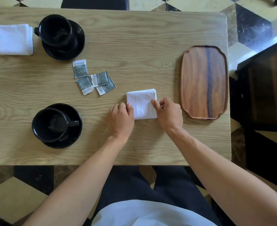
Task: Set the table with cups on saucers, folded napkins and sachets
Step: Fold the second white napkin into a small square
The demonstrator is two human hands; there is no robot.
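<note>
A folded white napkin [141, 103] lies on the wooden table [134, 46], right of centre. My left hand [120, 119] pinches its left edge with curled fingers. My right hand [168, 114] pinches its right edge. Several grey-green sachets [93, 79] lie loose in the middle of the table. A black cup sits on a black saucer [62, 37] at the far left, and a second folded napkin [15, 39] lies left of it. Another black cup on a saucer [56, 125] stands near the left front.
A brown wooden tray [204, 82] with nothing on it lies at the table's right edge. A dark chair back [94, 3] shows beyond the far edge. Dark furniture [264, 95] stands to the right on the tiled floor.
</note>
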